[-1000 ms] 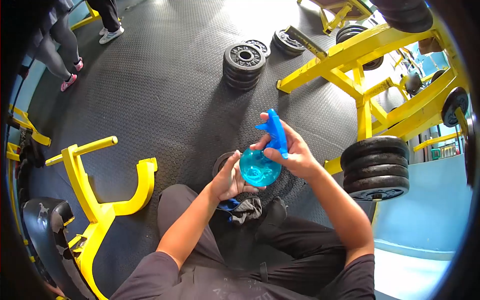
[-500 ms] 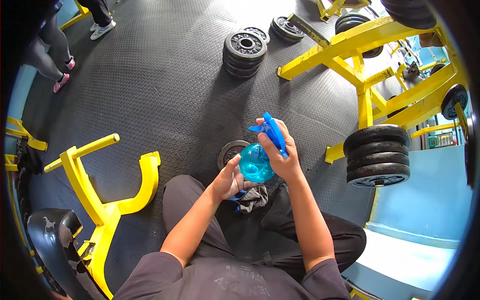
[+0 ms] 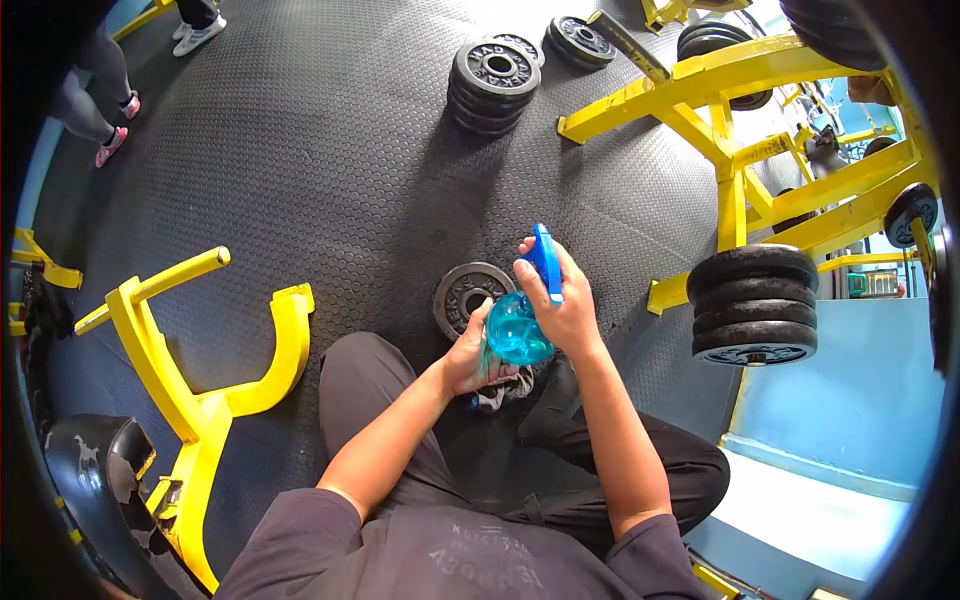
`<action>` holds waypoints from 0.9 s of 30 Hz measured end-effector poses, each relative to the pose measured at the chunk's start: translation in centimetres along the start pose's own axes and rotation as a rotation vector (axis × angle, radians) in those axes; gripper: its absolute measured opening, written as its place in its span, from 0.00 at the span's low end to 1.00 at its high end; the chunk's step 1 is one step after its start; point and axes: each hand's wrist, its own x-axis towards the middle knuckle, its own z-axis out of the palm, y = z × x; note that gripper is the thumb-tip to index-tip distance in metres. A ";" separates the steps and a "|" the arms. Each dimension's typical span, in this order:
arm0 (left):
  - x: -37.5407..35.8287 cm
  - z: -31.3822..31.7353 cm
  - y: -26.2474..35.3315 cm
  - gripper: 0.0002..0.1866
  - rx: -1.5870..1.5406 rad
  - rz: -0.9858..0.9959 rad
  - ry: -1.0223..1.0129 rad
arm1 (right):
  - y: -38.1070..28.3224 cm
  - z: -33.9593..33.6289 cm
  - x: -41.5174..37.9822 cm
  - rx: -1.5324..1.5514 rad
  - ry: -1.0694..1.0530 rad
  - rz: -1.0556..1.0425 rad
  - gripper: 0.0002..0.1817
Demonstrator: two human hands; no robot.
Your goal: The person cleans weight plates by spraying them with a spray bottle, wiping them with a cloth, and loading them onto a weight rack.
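1. Both hands, in the head view, are closed on one translucent blue spray bottle (image 3: 518,335), which sits near the middle of the view, above the person's crossed legs (image 3: 372,385).
2. Left hand (image 3: 468,362), at the bottle's eight o'clock, cups the round body, thumb up along its side.
3. Right hand (image 3: 568,312), at two o'clock, grips the neck below the blue trigger head (image 3: 545,262); its fingers are mostly hidden, so I cannot tell whether one presses the trigger.
4. Just beside the left hand, at the bottle's ten o'clock, a weight plate (image 3: 458,290) lies flat on the dark textured floor (image 3: 330,200). At six o'clock, a crumpled cloth (image 3: 510,392) shows partly below the hands.
5. Farther out, at twelve o'clock, stands a stack of plates (image 3: 492,95); at two, a yellow rack (image 3: 735,75); at three, a group of loaded plates (image 3: 755,300).
6. Between eight and nine o'clock stands a yellow frame (image 3: 205,425), near a worn black pad (image 3: 85,460). At ten, another person's legs (image 3: 88,105) show.
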 end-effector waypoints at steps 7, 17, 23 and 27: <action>0.5 -1.3 -0.7 0.42 0.037 0.011 -0.050 | 0.3 0.5 -0.5 0.218 -0.080 0.040 0.22; 2.7 -6.8 -0.5 0.36 -0.136 -0.369 -0.548 | 1.2 -0.3 -0.2 0.396 -0.399 0.074 0.22; 1.6 -4.4 0.7 0.39 0.138 -0.239 -0.009 | 3.2 0.6 -0.9 0.067 -0.214 -0.103 0.18; 0.9 -3.4 0.5 0.43 0.247 -0.126 0.134 | 4.6 2.0 -1.2 -0.027 -0.105 -0.140 0.18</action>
